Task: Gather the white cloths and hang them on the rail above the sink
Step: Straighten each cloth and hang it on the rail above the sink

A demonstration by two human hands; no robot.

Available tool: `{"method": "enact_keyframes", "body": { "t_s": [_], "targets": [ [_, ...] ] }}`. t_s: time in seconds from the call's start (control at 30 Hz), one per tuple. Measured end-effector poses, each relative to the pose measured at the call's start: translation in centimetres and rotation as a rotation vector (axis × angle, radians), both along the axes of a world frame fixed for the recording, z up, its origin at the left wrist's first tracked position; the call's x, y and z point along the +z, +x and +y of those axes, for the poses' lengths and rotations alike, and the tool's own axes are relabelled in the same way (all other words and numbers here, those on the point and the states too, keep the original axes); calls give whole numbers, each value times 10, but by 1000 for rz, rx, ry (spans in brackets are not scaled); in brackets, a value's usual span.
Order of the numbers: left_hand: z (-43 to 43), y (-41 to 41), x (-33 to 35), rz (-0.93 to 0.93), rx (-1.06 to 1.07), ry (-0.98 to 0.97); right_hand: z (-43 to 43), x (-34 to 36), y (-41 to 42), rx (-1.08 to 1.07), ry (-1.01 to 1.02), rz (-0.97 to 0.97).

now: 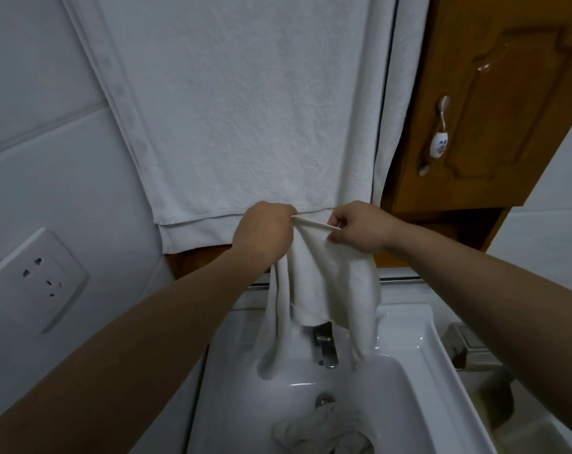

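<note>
A small white cloth (324, 283) hangs between my two hands above the sink (419, 326). My left hand (263, 229) grips its upper left edge and my right hand (360, 226) pinches the upper right edge, holding the hem stretched between them. The cloth's loose ends dangle down to the tap (325, 347). A large white towel (245, 109) hangs flat on the wall just behind my hands. Another crumpled white cloth (324, 430) lies in the sink basin near the drain. A metal rail (399, 279) runs along the wall just above the sink, partly hidden by the cloth.
A wooden cabinet door (487, 103) with a ceramic handle (437, 139) is at the upper right. A white wall socket (32, 280) sits on the tiled wall to the left. A metal object (468, 345) stands to the right of the sink.
</note>
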State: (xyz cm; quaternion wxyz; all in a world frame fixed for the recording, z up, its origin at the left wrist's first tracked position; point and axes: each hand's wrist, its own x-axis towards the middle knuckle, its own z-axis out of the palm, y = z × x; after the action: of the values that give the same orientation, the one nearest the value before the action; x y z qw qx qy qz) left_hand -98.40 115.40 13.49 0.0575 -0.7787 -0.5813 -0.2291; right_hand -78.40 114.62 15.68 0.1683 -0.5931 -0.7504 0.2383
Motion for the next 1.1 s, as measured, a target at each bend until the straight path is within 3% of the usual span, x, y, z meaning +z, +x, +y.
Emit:
{"method": "enact_keyframes", "body": {
  "t_s": [0.43,0.8,0.9,1.1],
  "targets": [
    [7,-36,-8,-89,154,-86,-5,-20,12,-134,165,-190],
    [9,-61,-9,-155,305,-261,-3,-23,28,-267,93,-175],
    [10,-60,-13,-180,305,-281,-3,-23,29,-297,72,-121],
    [7,-43,-12,-236,243,-297,-11,-9,8,-285,105,208]
  ]
}}
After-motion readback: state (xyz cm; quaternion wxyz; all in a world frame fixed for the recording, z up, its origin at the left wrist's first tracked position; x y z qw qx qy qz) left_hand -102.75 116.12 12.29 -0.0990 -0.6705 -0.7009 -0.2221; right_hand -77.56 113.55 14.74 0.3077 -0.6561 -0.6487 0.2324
